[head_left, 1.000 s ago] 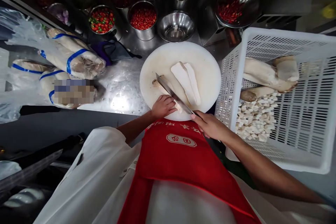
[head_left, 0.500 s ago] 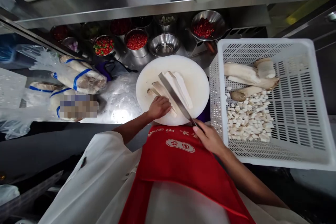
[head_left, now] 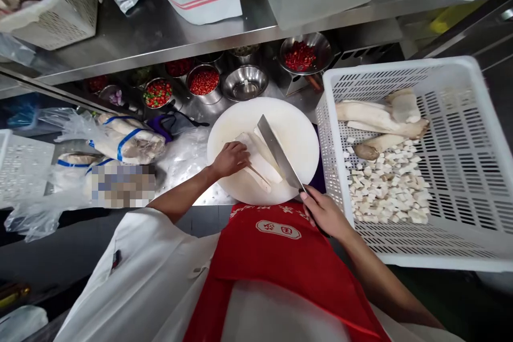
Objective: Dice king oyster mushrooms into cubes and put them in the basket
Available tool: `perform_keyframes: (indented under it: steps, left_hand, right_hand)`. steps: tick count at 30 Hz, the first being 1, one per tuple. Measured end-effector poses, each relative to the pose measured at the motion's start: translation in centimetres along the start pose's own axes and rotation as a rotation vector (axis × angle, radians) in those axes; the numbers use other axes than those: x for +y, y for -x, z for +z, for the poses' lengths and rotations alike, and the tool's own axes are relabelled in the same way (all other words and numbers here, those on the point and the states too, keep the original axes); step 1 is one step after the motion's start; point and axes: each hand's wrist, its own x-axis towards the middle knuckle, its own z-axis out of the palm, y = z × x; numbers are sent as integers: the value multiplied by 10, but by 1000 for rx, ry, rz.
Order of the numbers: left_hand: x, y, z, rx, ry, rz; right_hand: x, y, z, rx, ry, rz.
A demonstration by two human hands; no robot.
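A round white cutting board [head_left: 224, 128] lies in front of my body. On it are long pale slices of king oyster mushroom [head_left: 265, 164], cut lengthwise and partly overlapping. My left hand [head_left: 231, 159] has its fingers curled on the left edge of these slices. My right hand [head_left: 324, 212] grips the dark handle of a kitchen knife [head_left: 280, 155]. The broad blade slants up and left across the board, just right of the slices, and covers part of another pale piece behind it.
To the right, a white plastic basket [head_left: 401, 256] holds whole mushrooms [head_left: 385, 117] and diced mushroom [head_left: 388, 187]. Bagged mushrooms [head_left: 132, 141] lie at left. Behind the board stand a steel bowl [head_left: 245, 84] and chopped chillies [head_left: 203, 83], under a steel shelf [head_left: 160, 51].
My left hand has moved left on the board, and the mushroom slices beside it have shifted. The knife has moved right relative to them. The view has tilted upward, showing more of the shelf.
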Motion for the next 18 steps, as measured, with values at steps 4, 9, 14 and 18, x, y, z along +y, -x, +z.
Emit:
perform_keyframes:
  steps: [4, 9, 14, 18]
  left_hand:
    - [-3, -2, 19, 43, 97, -58]
    - [-10, -29, 25, 7, 129, -73]
    - [-16, -45, 20, -62, 107, -94]
    - [-20, -47, 19, -83, 111, -78]
  right_hand:
    - [-14, -16, 0, -31, 137, -36]
    - [-31, -33, -4, -6, 271, -87]
    - [-34, -42, -6, 75, 366, -117]
    - [-38, -45, -9, 61, 408, -109]
